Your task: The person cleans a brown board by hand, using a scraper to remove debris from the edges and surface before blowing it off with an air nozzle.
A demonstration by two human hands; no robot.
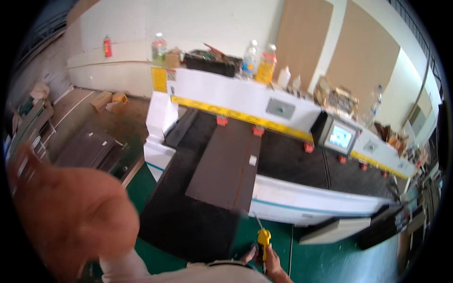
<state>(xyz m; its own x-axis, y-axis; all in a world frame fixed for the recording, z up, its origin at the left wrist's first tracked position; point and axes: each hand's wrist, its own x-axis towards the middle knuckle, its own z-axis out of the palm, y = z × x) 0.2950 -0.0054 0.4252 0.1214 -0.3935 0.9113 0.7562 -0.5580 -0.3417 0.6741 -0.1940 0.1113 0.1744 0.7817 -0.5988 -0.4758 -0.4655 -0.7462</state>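
Note:
My right hand (272, 262) is closed round the grip of a yellow air blow gun (264, 235). The gun's thin metal nozzle points up and forward, toward the near edge of the machine. Close to the camera on the left looms my left hand or arm (85, 217), large and blurred, and its fingers cannot be made out. Beyond the gun, a dark brown panel (224, 165) lies on the black bed (198, 226) of a long white machine (203, 87). Part of the panel runs under the machine's yellow-striped beam. A small white label (253, 161) is stuck on it.
On the beam stand bottles (266, 65), a black tray of clutter (212, 63) and a lit control screen (339, 137). Stacked boards (335, 230) lean at the right front. Brown panels (87, 146) rest at the left, and a fire extinguisher (107, 47) hangs on the wall.

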